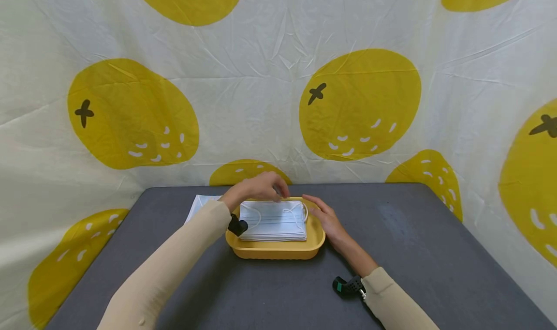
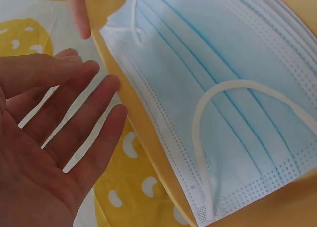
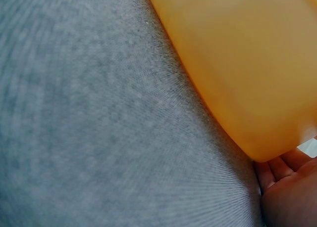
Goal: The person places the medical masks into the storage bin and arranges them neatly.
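A stack of light blue pleated face masks (image 1: pixel 273 222) lies in a yellow tray (image 1: pixel 275 254), with white ear loops loose on top. My left hand (image 1: pixel 261 187) hovers over the tray's far side. In the left wrist view its fingers (image 2: pixel 101 153) are loosely spread by the rim and hold nothing; the top mask (image 2: pixel 183 83) lies beside them. Along the tray's right end rests my right hand (image 1: pixel 328 221), its fingers stretched against the outer wall. The right wrist view shows that hand (image 3: pixel 292 197) at the tray's corner (image 3: pixel 257 138), partly cut off by the frame.
More light blue masks (image 1: pixel 200 205) lie on the dark grey table (image 1: pixel 391 272) left of the tray, partly hidden behind my left arm. A white cloth (image 1: pixel 248 117) with yellow fruit prints hangs behind the table and at its sides.
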